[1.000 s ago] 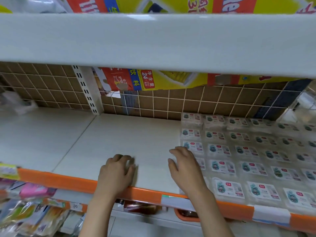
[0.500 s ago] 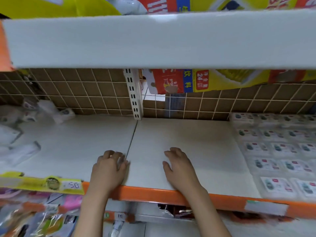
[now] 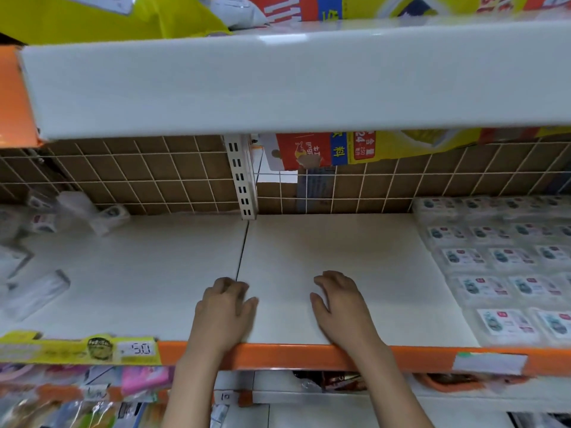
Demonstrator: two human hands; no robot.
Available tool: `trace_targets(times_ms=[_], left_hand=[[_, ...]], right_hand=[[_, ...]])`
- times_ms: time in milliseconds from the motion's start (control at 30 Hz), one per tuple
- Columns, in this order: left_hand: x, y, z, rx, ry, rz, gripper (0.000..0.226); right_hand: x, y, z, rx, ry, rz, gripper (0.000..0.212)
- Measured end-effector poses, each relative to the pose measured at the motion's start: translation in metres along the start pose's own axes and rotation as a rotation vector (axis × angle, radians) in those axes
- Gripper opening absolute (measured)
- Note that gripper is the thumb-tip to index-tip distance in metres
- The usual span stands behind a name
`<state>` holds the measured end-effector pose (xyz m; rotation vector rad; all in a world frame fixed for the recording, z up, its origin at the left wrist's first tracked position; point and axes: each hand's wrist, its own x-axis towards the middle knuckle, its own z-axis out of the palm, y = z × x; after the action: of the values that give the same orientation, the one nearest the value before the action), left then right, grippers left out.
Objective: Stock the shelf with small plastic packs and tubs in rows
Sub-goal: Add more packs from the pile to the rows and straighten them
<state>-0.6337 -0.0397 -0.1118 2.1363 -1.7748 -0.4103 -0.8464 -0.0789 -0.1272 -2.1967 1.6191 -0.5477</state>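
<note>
My left hand [image 3: 224, 310] and right hand [image 3: 340, 307] had slid leftward from the rowed packs [image 3: 494, 288], both empty with fingers loosely curled on the bare shelf [image 3: 309, 242]; loose packs [image 3: 40, 291] lay farther left.

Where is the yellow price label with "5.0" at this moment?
In the head view, the yellow price label sits on the orange shelf edge at lower left, just left of the left hand.

A yellow price tag [image 3: 92, 350] on the shelf's near left edge is showing "5.0"; a far red-and-yellow carton [image 3: 355, 148] is showing "24".
</note>
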Motion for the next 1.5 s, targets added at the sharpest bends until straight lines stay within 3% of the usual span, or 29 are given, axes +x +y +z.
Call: trace_targets(times_ms=[167, 300, 400, 500, 633, 900, 1033, 1167, 1333, 1500], left_hand=[[0.005, -0.003, -0.004, -0.014, -0.009, -0.010, 0.054], [0.009, -0.017, -0.014, -0.028, 0.024, 0.017, 0.052], [0.010, -0.046, -0.027, -0.003, 0.034, 0.040, 0.071], [0.012, -0.088, -0.051, 0.042, 0.040, 0.046, 0.069], [0.016, -0.159, -0.093, 0.086, 0.064, 0.046, 0.074], [0.016, -0.273, -0.153, 0.063, 0.125, 0.045, 0.066], [0.012, -0.289, -0.156, 0.005, 0.103, 0.035, 0.053], [0.013, -0.292, -0.149, 0.012, 0.100, 0.086, 0.064], [0.010, -0.286, -0.154, 0.089, 0.114, 0.055, 0.056], [0.011, -0.296, -0.168, 0.122, 0.124, 0.032, 0.062]], right_hand=[[0.001, -0.005, 0.004, 0.026, 0.050, 0.016, 0.049], [0.011, -0.016, 0.012, 0.051, 0.074, 0.028, 0.047], [0.019, -0.037, 0.025, 0.077, 0.091, 0.045, 0.051], [0.031, -0.074, 0.047, 0.086, 0.099, 0.034, 0.051], [0.047, -0.143, 0.089, 0.122, 0.162, 0.003, 0.031], [0.055, -0.258, 0.158, 0.151, 0.116, -0.076, 0.044], [0.054, -0.271, 0.163, 0.118, 0.082, -0.058, 0.038], [0.049, -0.272, 0.160, 0.103, 0.087, -0.037, 0.040], [0.050, -0.274, 0.161, 0.121, 0.088, -0.036, 0.042], [0.055, -0.289, 0.167, 0.146, 0.083, -0.056, 0.041]])
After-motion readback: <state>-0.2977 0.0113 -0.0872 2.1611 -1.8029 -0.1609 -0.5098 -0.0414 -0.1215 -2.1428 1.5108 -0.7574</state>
